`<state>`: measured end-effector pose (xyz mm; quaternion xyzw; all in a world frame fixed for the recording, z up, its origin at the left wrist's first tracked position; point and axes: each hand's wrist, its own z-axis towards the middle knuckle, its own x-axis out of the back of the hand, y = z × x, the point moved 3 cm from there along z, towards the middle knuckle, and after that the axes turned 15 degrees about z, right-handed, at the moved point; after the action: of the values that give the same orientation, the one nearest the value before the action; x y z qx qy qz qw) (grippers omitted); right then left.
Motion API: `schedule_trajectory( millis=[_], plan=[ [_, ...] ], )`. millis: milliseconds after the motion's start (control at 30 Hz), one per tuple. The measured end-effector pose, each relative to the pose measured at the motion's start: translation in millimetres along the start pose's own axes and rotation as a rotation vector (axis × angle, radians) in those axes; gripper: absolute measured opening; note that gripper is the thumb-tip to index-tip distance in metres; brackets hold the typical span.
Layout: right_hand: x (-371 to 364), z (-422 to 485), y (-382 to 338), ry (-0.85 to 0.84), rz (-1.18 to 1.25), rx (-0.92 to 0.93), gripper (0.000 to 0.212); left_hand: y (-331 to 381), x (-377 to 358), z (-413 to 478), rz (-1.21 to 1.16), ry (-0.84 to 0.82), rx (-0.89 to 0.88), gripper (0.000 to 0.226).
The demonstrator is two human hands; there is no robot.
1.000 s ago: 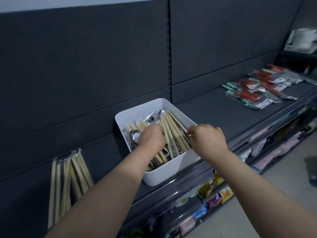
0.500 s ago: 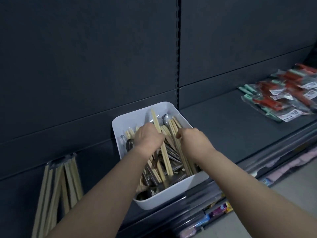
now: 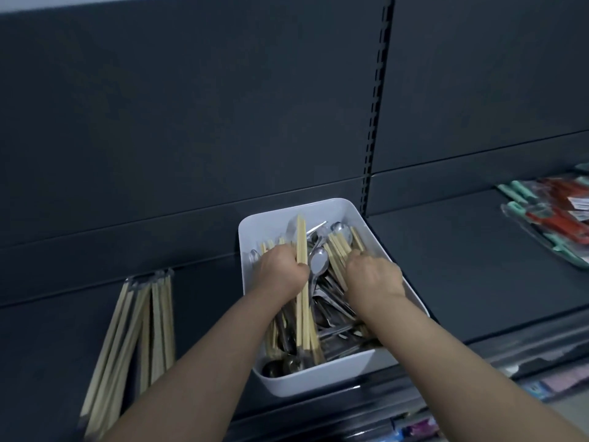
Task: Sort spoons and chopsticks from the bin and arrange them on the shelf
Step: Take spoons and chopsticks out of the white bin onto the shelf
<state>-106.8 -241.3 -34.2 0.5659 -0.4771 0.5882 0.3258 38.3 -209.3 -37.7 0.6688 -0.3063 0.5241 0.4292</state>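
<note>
A white bin stands on the dark shelf, filled with pale wooden chopsticks and metal spoons. My left hand is inside the bin and grips a bundle of chopsticks that stands nearly upright. My right hand reaches into the bin's right side with curled fingers among more chopsticks; its fingertips are hidden, so I cannot tell what it holds. A row of sorted chopsticks lies on the shelf to the left.
Packaged red and teal items lie on the shelf at the far right. The dark back panel rises behind the bin. Below the shelf's front edge, coloured goods show on lower shelves.
My left hand has lifted a bundle of chopsticks more upright in the bin. My right hand has moved from the bin's rim into its right side.
</note>
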Motion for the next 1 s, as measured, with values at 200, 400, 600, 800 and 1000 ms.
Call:
schedule_trajectory(
  millis=[200, 400, 600, 800, 1000],
  plan=[
    [4, -6, 6, -0.078, 0.039, 0.021, 0.031, 17, 2, -2, 0.012, 0.015, -0.028, 0.022],
    [6, -6, 10, -0.104, 0.110, 0.044, 0.028, 18, 3, -8, -0.029, 0.070, -0.021, 0.026],
    [18, -4, 11, -0.028, 0.439, 0.038, 0.012, 7, 10, -19, -0.258, 0.140, 0.116, 0.024],
    [40, -11, -41, 0.005, 0.750, 0.201, 0.044, -38, 34, -32, -0.487, 0.341, 0.282, 0.027],
    [22, -32, -125, -0.107, 0.760, 0.361, 0.037, -130, 54, -61, -0.368, 0.353, 0.460, 0.023]
  ],
)
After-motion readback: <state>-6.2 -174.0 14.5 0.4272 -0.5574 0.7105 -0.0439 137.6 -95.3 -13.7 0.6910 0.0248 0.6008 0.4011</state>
